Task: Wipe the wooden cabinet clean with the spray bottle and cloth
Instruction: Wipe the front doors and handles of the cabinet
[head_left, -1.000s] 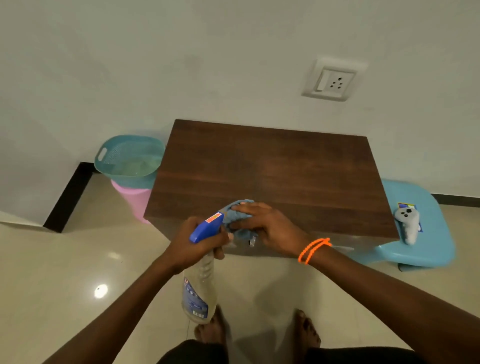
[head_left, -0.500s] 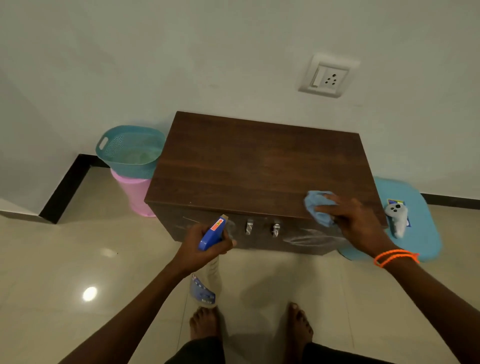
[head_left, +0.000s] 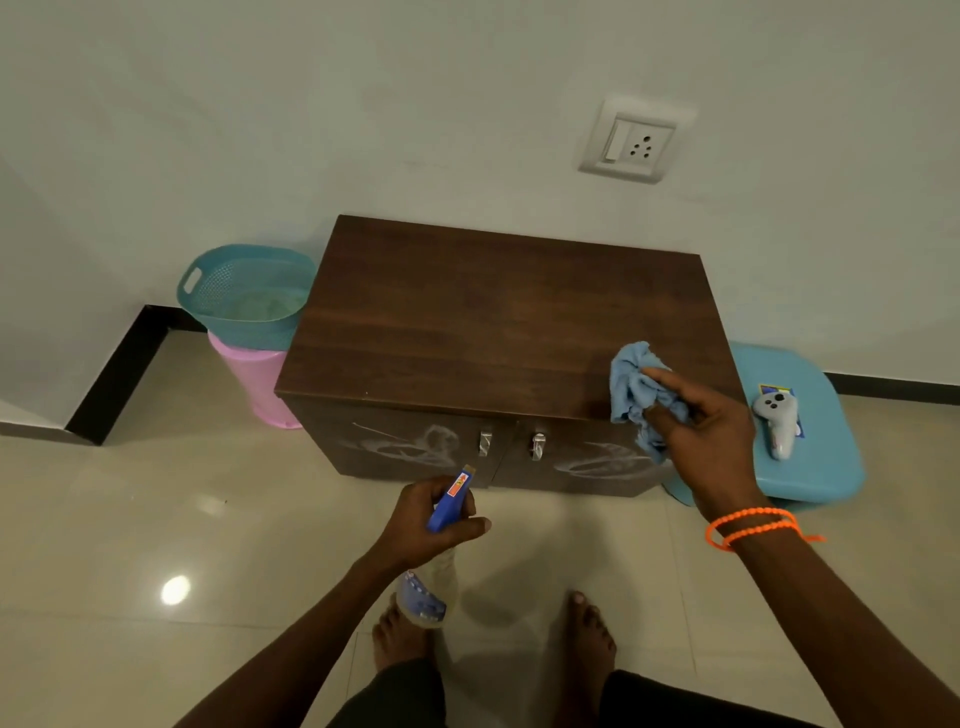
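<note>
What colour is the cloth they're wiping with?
Light blue. The cloth, bunched in the right hand, shows clearly in the head view.

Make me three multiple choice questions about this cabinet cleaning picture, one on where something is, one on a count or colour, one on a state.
1. Where is the cloth?
A. at the right front corner of the cabinet top
B. inside the teal basket
C. on the floor

2. How many metal door handles show on the cabinet front?
A. one
B. two
C. four

3. What is the left hand doing?
A. resting flat on the cabinet
B. hanging empty
C. gripping the spray bottle

Answers: 1 A, the right hand holds it there. 2 B, two handles sit side by side. 3 C, the fingers curl round the bottle's neck.
</note>
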